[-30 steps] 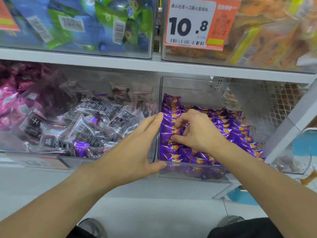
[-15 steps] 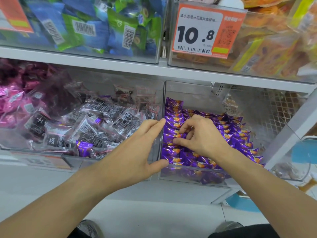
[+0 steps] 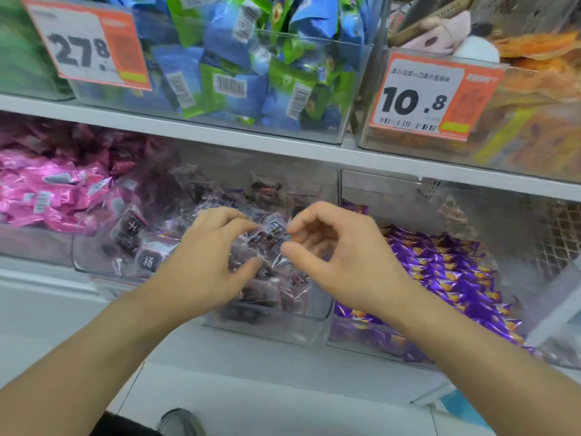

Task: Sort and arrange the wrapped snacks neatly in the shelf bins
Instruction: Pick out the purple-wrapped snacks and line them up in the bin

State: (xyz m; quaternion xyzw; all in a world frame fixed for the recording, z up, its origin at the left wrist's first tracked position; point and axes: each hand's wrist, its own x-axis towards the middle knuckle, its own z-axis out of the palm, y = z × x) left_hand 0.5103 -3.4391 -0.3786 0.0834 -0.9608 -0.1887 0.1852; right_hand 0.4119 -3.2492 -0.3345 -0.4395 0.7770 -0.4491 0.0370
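Both my hands hover over the middle clear bin [image 3: 270,330], which is heaped with clear-wrapped dark snacks [image 3: 132,228]. One clear-wrapped snack [image 3: 271,233] sits between the hands. My left hand [image 3: 207,265] curls its fingers and thumb round the snack's left side. The packet's right edge is pinched between the index finger and thumb of my right hand [image 3: 333,259]. To the right, purple wrapped snacks [image 3: 446,275] lie in neat rows in their own bin. The image is motion-blurred.
Pink wrapped snacks [image 3: 47,190] fill the bin at the left. On the shelf above stand a bin of blue and green packets [image 3: 251,73] and one of orange packets [image 3: 534,121], with price tags 27.8 [image 3: 88,45] and 10.8 [image 3: 421,102]. My shoe [image 3: 179,420] shows below.
Both hands left the purple snack bin and moved left to the middle bin, where they now hold a clear-wrapped snack. The view shifted left and up.
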